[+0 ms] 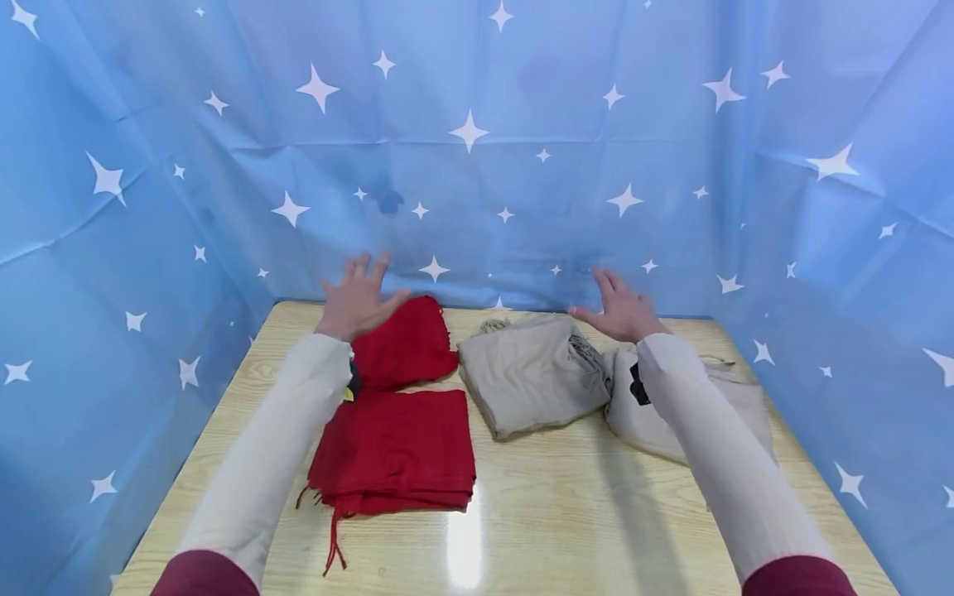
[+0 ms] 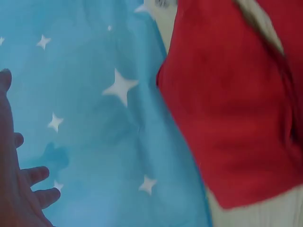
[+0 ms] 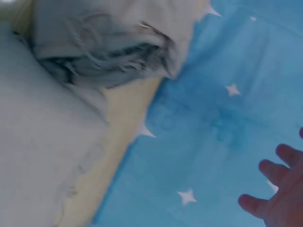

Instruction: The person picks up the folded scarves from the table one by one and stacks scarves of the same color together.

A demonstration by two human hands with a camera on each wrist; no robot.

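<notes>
Both hands are raised over the back of the table with fingers spread, holding nothing. My left hand (image 1: 358, 302) is above the rear red folded cloth (image 1: 406, 348), overlapping its left part in the head view. A second red folded cloth (image 1: 395, 451), with tasselled fringe at its front left corner, lies nearer. My right hand (image 1: 622, 310) is above the gap between a grey-beige folded fringed cloth (image 1: 532, 372) and another pale folded cloth (image 1: 734, 406), which the right forearm partly covers. In the right wrist view the fingers (image 3: 273, 171) stand apart from both pale cloths.
The light wooden table (image 1: 522, 530) ends at a blue curtain (image 1: 551, 232) with white stars, which hangs behind and on both sides. Dark wrist straps sit near each cuff. Light reflects off the front of the tabletop.
</notes>
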